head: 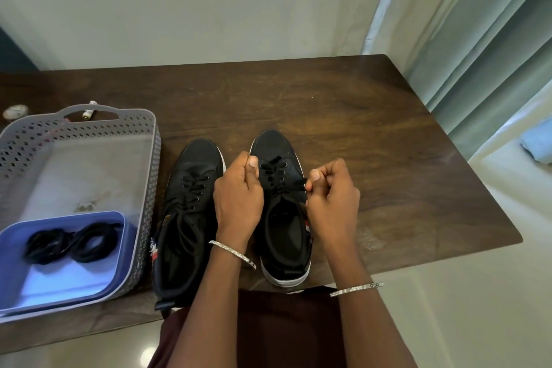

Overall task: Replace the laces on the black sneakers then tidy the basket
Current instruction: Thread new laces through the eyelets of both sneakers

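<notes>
Head view, first voice: What is held, and where?

Second voice: The right sneaker (pixel 273 145) is stood on the table (pixel 358 116), toe pointed away, just beside the left sneaker (pixel 194 176), which is laced with thin cord. A flat lace (pixel 276 172) is threaded through the lower eyelets only. One end is pinched by the right hand (pixel 331 197) at the shoe's outer side. The other end appears to be taken between thumb and curled forefinger of the left hand (pixel 239 197), though that end is largely hidden.

First voice: What could go wrong?

Second voice: If the ends are drawn unevenly, one side may be left too short for the upper eyelets. A twist could be set into a crossing, the lace being flat. An eyelet might be skipped, black being laid on black. The shoe, pinned by nothing, could be dragged toward the near edge by a hard pull. The coiled laces (pixel 71 243) in the blue tray (pixel 125 236) inside the basket (pixel 153 158) could later be mistaken for fresh ones.
</notes>
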Demonstrator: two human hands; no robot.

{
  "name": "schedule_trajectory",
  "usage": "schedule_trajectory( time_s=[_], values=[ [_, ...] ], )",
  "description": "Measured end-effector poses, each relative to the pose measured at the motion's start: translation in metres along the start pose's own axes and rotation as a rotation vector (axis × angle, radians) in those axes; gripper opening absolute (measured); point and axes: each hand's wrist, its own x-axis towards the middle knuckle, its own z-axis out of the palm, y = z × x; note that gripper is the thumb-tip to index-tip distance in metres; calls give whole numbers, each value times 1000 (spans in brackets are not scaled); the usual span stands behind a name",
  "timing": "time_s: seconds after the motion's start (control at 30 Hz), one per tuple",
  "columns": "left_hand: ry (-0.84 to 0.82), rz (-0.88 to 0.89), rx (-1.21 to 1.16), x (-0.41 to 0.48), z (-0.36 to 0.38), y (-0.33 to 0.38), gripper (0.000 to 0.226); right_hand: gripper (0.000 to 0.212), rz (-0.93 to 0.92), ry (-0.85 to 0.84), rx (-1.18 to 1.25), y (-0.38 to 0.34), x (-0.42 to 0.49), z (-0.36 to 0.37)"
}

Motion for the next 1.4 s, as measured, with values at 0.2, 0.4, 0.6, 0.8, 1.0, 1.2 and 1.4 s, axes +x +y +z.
schedule_trajectory(
  time_s=[0.2,0.4,0.6,0.8,1.0,1.2,1.4],
  values=[
    [32,8,52,-1,2,1,37,16,-36,29,-24,0,-2,3],
    [43,10,58,-2,2,0,36,16,-16,61,-13,0,-3,5],
    [19,-13,-17,1,1,-4,38,18,14,-3,21,2,1,2],
    [-118,44,-158,-6,-7,-10,18,14,17,-82,137,1,-7,-5],
    [-76,105,-141,-38,-18,-6,26,26,-203,-139,75,-7,-35,-17],
    [-123,-2,-250,-61,-20,-7,44,27,-304,-133,-387,-9,-54,-13],
    [-190,-165,-485,-81,-13,-4,61,14,-303,-209,-706,-22,-48,-8]
  ],
)
